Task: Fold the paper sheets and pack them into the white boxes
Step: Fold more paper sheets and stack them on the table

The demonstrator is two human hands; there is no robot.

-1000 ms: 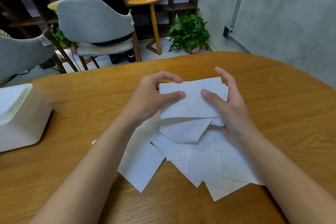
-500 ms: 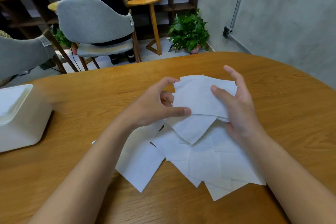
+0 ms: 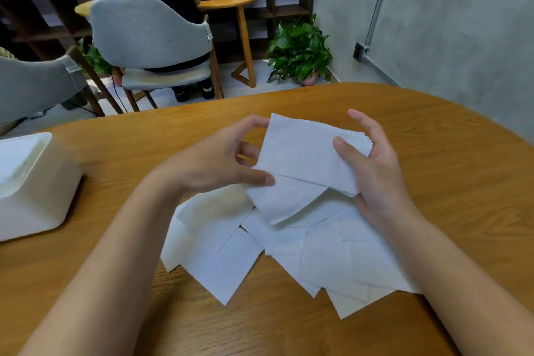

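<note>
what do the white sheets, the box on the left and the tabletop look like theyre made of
Sheets: matte tissue-like paper, soft fuzzy edges, possibly nonwoven. White box: likely plastic, smooth, faint sheen, rounded corners. Tabletop: wood or wood-look veneer, satin, visible grain.

No text I can read. Sheets (image 3: pixel 303 153) are plain white and so is the box (image 3: pixel 34 188) (a small tag (image 3: pixel 208 35) on the chair (image 3: pixel 144 29) is too small to make out).
</note>
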